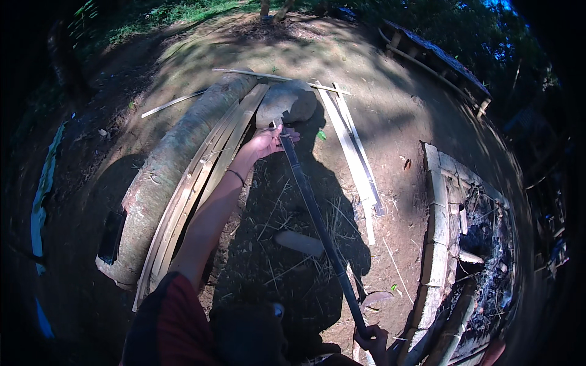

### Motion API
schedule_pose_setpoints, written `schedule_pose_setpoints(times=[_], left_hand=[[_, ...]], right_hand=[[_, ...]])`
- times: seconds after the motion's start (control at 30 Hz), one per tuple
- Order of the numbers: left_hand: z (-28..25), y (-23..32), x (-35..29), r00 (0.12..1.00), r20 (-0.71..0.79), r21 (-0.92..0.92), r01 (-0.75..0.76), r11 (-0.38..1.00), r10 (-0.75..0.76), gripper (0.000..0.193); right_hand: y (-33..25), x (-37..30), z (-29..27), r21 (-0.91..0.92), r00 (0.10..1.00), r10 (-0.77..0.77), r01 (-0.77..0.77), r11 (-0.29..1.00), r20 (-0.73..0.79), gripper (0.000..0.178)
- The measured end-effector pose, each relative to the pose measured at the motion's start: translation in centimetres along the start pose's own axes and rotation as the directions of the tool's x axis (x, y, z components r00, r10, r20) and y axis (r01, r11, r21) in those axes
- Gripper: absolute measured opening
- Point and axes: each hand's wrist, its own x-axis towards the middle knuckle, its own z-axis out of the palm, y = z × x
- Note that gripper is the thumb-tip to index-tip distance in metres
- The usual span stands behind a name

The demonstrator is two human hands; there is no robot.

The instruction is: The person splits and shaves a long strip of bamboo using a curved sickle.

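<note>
Left hand [266, 144] loosely holds a dark strip [318, 222], right hand [373, 341] clasps its near end; slippage could scrape skin.

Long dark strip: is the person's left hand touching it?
Touching. The head view shows the left hand at the far end of the long dark strip, which crosses over its fingers.

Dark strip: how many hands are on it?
2: the left hand at the far end of the dark strip, near the rock; the right hand at its near end.
</note>
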Motion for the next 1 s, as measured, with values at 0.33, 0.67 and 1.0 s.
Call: schedule_pose_setpoints(times=[0.33, 0.67, 1.0], left_hand=[[-5.7, 1.9, -1.7, 0.997, -0.078, 0.736, 0.039, 0.676, 0.028, 0.037], [1.9, -7.6, -2.9, 0.945, 0.326, 0.04, 0.015, 0.999, -0.027, 0.06], [11.4, -11.5, -2.4, 0.927, 0.345, -0.457, 0.028, 0.889, 0.148, 0.035]], right_hand=[[0.9, -3.3, -3.4, -0.116, 0.996, -0.056, 0.065, 0.991, 0.072, 0.03], [-2.2, -2.9, -6.7, -0.096, 1.0, 0.017, -0.016, 0.995, 0.006, 0.029], [-7.2, -1.1, -6.5, -0.049, 0.982, 0.186, -0.185, 0.981, 0.011, 0.025]])
